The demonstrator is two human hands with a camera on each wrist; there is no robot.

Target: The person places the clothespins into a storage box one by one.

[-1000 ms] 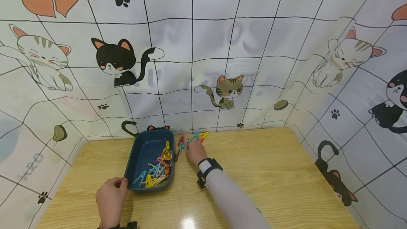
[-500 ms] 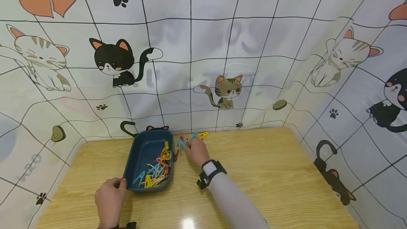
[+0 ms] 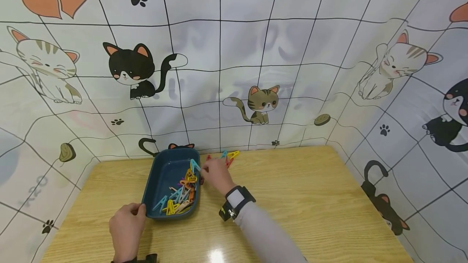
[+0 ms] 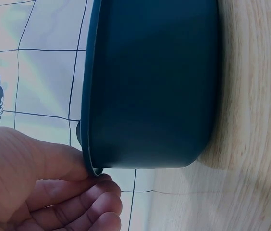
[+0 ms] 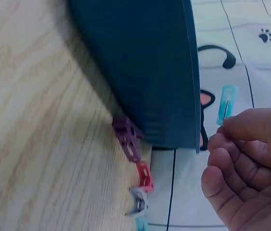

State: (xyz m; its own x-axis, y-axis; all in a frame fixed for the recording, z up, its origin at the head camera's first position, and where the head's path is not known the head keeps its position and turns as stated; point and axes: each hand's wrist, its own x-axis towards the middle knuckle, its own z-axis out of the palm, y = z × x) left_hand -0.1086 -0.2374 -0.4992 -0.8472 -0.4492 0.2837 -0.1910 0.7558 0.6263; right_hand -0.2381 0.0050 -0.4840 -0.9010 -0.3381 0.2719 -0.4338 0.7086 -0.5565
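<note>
My left hand [image 3: 126, 228] pinches the rim of a dark blue plastic bin [image 3: 170, 171] at its near left corner. In the left wrist view, thumb and fingers grip the rim of the bin [image 4: 154, 86] from either side. A light blue clothespin [image 3: 195, 165] is pinched between thumb and finger of my right hand [image 3: 218, 175], raised at the bin's right rim. The right wrist view shows that clothespin [image 5: 227, 101] sticking up from the fingertips. Several coloured clothespins, among them a yellow one [image 3: 170, 208], lie along the bin's right and near side.
Right of the bin on the wooden table [image 3: 292, 198], a yellow clothespin [image 3: 234, 154], a light blue one [image 3: 224, 154] and a red one [image 3: 229, 162] lie by the wall. A purple clothespin [image 5: 127, 137] lies against the bin's side, near a grey one [image 5: 138, 202].
My right hand has picked up the light blue clothespin from the group on the table and moved left with it to the bin's rim. The left hand has stayed on the rim.
</note>
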